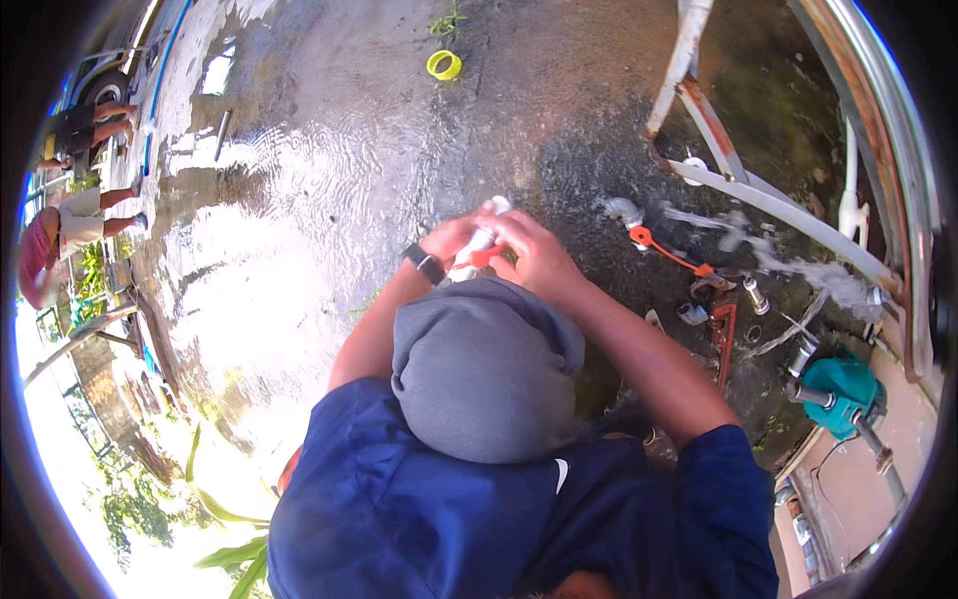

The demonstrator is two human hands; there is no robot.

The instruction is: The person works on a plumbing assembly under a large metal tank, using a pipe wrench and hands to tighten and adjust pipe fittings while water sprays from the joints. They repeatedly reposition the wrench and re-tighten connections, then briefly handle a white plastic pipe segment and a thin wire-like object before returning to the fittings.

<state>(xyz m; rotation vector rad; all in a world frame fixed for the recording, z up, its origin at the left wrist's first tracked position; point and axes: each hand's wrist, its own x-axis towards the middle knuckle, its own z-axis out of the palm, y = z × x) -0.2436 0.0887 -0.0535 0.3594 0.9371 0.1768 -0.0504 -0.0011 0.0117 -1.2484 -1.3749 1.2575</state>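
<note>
Both my hands work close together on a white plastic pipe piece (pixel 471 248) with an orange-red part (pixel 477 262) on it, perhaps a valve handle. My left hand (pixel 447 238), with a dark watch at its wrist, grips it from the left. From the right, my right hand (pixel 534 255) curls its fingers over the upper end. Below the hands, a grey cloth-covered rounded form (pixel 489 374) hides part of the piece. A white elbow fitting (pixel 626 211) and a long orange piece (pixel 671 255) lie on the wet ground to the right.
Water (pixel 788 255) sprays leftward below a rusty white metal frame (pixel 788 205). A red pipe wrench (pixel 725 339), metal fittings (pixel 756 296) and a green pump (pixel 841 392) are at right. A yellow roll (pixel 444 66) lies ahead. Two people (pixel 75 225) stand far left.
</note>
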